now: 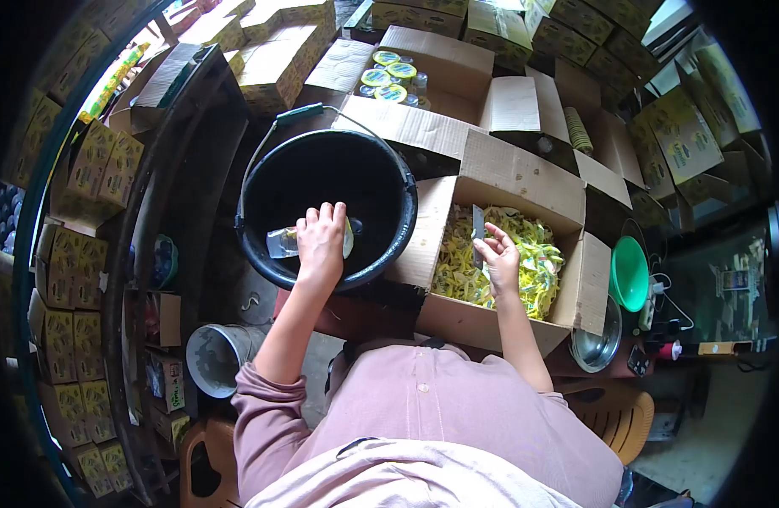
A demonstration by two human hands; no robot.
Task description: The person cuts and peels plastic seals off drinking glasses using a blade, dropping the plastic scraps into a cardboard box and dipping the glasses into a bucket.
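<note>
My left hand [322, 241] is over the mouth of a black bucket [262, 269], its fingers wrapped over a clear plastic cup [282, 243]. Clear plastic with a yellowish edge shows on the other side of that hand; whether it is a second cup I cannot tell. Between the thumb and fingers of my right hand [501, 256] is a flat grey blade [478, 227], pointing away from me. Below it, a cardboard box [525, 182] holds a heap of yellow-green plastic scraps [533, 284]. The bucket's bottom is dark and hard to make out.
Farther back, an open carton [436, 38] contains several cups with yellow lids [389, 76]. A green bowl [629, 273] and a metal bowl [599, 339] are at the right. A grey bucket [213, 362] stands at the lower left. Printed cartons [72, 262] are stacked along the left.
</note>
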